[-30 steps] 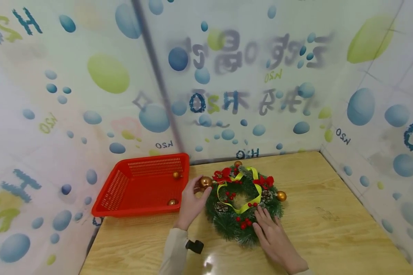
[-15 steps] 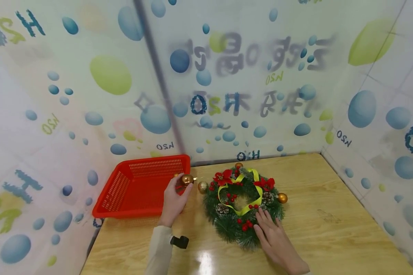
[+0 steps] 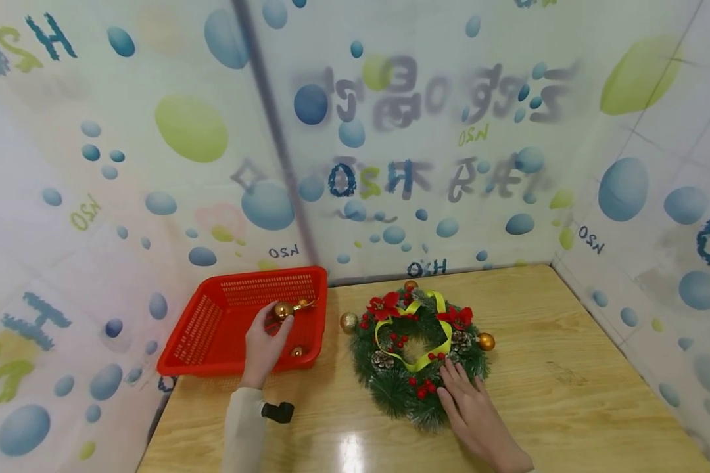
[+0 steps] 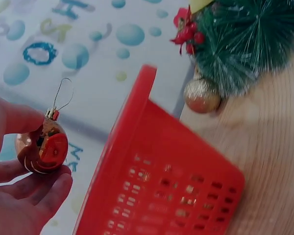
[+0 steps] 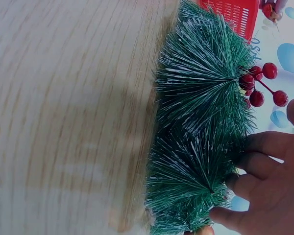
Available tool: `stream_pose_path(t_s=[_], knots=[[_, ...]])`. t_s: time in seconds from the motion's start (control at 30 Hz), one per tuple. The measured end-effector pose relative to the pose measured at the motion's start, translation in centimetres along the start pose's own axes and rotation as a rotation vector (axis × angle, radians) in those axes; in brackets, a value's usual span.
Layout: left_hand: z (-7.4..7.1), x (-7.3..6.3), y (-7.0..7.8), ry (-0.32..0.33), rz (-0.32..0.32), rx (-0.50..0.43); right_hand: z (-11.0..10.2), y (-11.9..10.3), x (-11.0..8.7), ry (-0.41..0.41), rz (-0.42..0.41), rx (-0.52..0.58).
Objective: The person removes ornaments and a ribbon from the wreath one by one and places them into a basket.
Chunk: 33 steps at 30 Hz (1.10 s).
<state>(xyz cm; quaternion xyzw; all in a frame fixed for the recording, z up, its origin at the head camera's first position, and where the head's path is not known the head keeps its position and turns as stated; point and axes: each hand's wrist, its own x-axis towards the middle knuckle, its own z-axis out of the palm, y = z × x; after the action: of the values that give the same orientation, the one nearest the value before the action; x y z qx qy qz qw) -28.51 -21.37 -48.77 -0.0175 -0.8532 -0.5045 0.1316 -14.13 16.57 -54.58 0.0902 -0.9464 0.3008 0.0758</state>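
Observation:
My left hand (image 3: 264,345) pinches a shiny gold Christmas bauble (image 3: 283,311) between thumb and fingers, above the red plastic basket (image 3: 219,369). The left wrist view shows a thin wire loop on top of this bauble (image 4: 46,154). Two smaller gold ornaments lie in the basket; one (image 3: 296,351) is near its front right corner. My right hand (image 3: 478,420) rests on the near right side of a green wreath (image 3: 390,391), fingers extended. Red flowers, berries, pinecones and a yellow-green ribbon decorate the wreath. In the right wrist view, fingertips touch its needles (image 5: 196,93).
A glittery gold bauble (image 3: 348,322) hangs at the wreath's left edge, between wreath and basket. Another gold bauble (image 3: 486,341) sticks out on the right, and one (image 3: 411,285) at the back. Patterned sheeting (image 3: 390,217) rises behind the wooden table (image 3: 586,394).
My left hand has carried the shiny bauble left, away from the wreath's left side to over the basket. The glittery bauble at the wreath's edge has come into full view. My right hand stays put.

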Motion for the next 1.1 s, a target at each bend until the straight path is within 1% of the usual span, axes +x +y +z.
stream_pose_path(t_s=[0.1,0.37,0.53,0.63,0.77,0.9,1.0,1.1], knots=[[-1.0,0.3,-0.9,0.01,-0.032,0.022,0.1,0.0,0.0,0.007,-0.004,-0.006],[-3.1,1.0,-3.0,0.027,-0.083,0.044,0.1,0.0,0.0,-0.006,0.004,-0.003],[-3.9,1.5,-4.1,0.039,-0.11,0.07,-0.2,-0.2,0.0,-0.027,0.023,0.019],[-4.1,1.6,-4.5,0.033,-0.124,0.048,-0.2,-0.3,0.0,-0.037,0.029,0.021],[-4.2,1.4,-4.6,0.033,-0.122,0.023,-0.1,-0.2,0.0,-0.054,0.037,0.02],[-3.9,1.2,-4.3,0.017,-0.104,0.024,-0.2,-0.2,0.1,-0.074,0.05,0.033],[-3.3,1.1,-3.7,0.0,-0.08,0.022,-0.2,-0.2,0.1,-0.079,0.053,0.041],[-2.4,0.8,-2.9,-0.008,-0.052,0.013,-0.3,-0.2,0.2,-0.064,0.045,0.036]])
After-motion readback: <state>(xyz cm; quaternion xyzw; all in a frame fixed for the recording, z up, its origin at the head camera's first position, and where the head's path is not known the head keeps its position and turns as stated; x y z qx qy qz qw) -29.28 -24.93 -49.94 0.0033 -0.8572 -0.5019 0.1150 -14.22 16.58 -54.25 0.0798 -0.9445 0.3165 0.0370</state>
